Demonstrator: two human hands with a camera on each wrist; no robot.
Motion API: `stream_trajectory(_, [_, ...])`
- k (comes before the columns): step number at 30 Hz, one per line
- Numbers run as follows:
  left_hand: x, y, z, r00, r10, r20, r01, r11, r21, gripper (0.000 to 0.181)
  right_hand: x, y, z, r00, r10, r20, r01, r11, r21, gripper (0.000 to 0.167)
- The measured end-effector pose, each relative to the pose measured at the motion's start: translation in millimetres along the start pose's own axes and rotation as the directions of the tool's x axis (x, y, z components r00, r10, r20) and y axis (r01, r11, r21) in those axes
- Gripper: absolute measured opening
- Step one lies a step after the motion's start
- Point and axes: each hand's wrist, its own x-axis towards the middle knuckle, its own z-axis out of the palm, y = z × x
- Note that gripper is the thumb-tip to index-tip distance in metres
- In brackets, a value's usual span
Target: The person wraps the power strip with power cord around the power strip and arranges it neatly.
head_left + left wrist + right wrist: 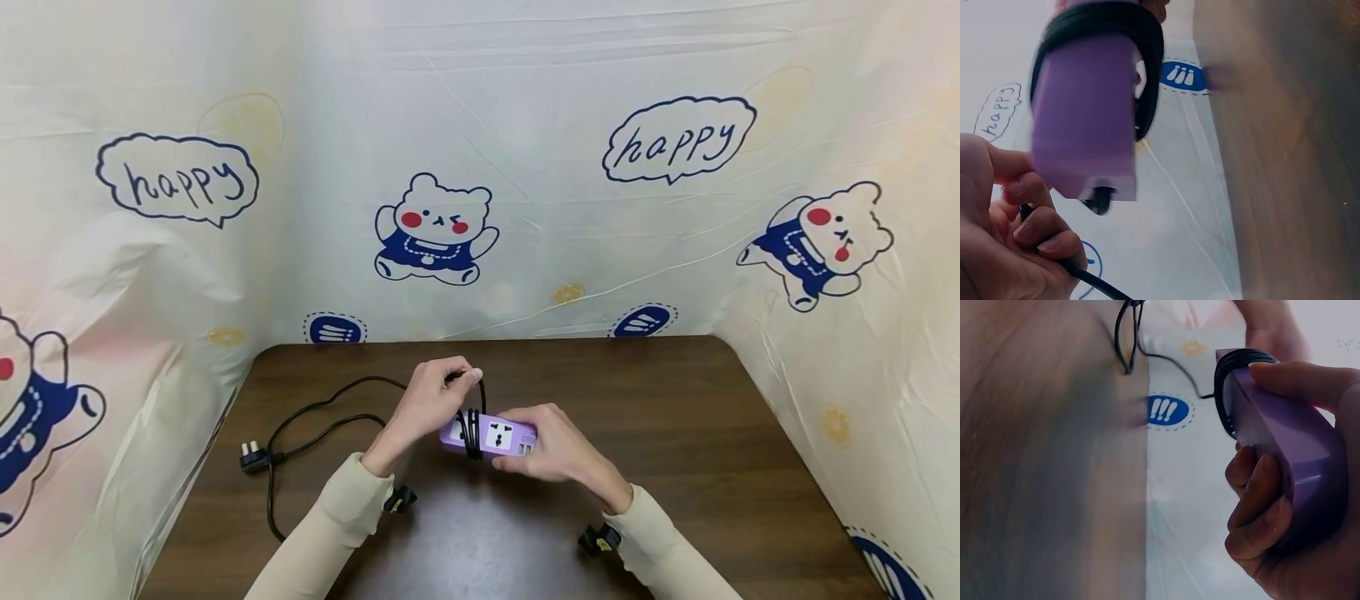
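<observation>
A purple power strip (517, 435) with white sockets is held above the table by my right hand (557, 446), thumb on one side and fingers on the other. Several turns of its black cord (471, 433) wrap around the strip's left part. My left hand (433, 398) is just beyond the strip's left end and grips the cord; in the left wrist view the curled fingers (1041, 228) close round it. From there the loose cord loops left across the table to a black plug (253, 457), its metal pins pointing up.
The dark brown wooden table (675, 433) has rounded far corners. A pale sheet (540, 125) printed with bears and "happy" bubbles hangs behind it and along both sides. A loop of cord lies near my left forearm.
</observation>
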Motion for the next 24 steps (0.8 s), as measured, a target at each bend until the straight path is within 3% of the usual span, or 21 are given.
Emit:
stream_trajectory(6, [-4.1, 5.8, 3.4, 1.0, 0.029, 0.004, -0.029, 0.999, 0.014, 0.028, 2.7, 9.8, 0.1, 0.999, 0.04, -0.012, -0.04, 0.999, 0.007, 0.041])
stream_trajectory(14, [-10.0, 3.1, 11.2, 0.999, 0.037, 0.019, -0.038, 0.999, 0.038, 0.026, 4.7, 17.1, 4.4, 0.994, 0.106, -0.026, -0.107, 0.993, -0.04, 0.046])
stream_trajectory(24, [-13.1, 4.4, 15.3, 0.999, 0.039, -0.013, -0.038, 0.998, 0.058, 0.024, 6.5, 21.2, 1.0, 0.991, 0.114, -0.066, -0.117, 0.992, -0.051, 0.045])
